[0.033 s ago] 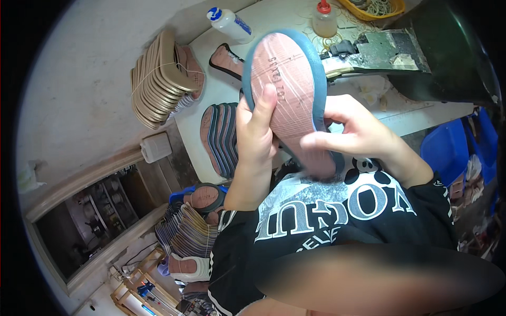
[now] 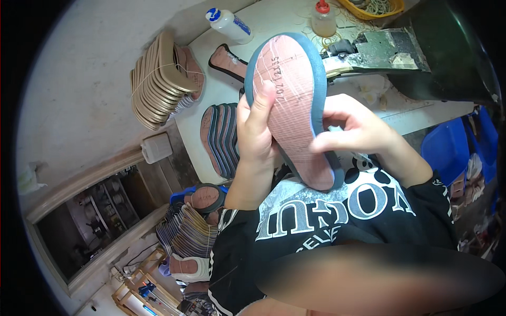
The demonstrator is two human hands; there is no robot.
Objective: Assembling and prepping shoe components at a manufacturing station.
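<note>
A shoe insole (image 2: 295, 113) with a pinkish, lined face and a thick blue-green rim is held up in front of my chest, its broad end away from me. My left hand (image 2: 255, 126) grips its left edge, thumb flat on the pink face, the other fingers mostly hidden behind. On the opposite edge, near the narrower middle, my right hand (image 2: 363, 131) has its thumb over the rim and its fingers partly behind. A small pale scrap shows between that thumb and the fingers; what it is I cannot tell. Several similar insoles (image 2: 219, 139) stand in a row on the table beside my left hand.
Behind lies the white table (image 2: 284, 16) with a white bottle (image 2: 229, 25), a red-capped bottle (image 2: 323, 21), a yellow basket (image 2: 382, 15) and a dark machine (image 2: 390, 50). A tied gold stack (image 2: 158, 79) leans at the left wall. Blue chairs (image 2: 445, 145) stand right.
The narrow end of the insole has come slightly down toward me and its face is tilted a little differently. My right thumb has shifted slightly right toward the rim.
</note>
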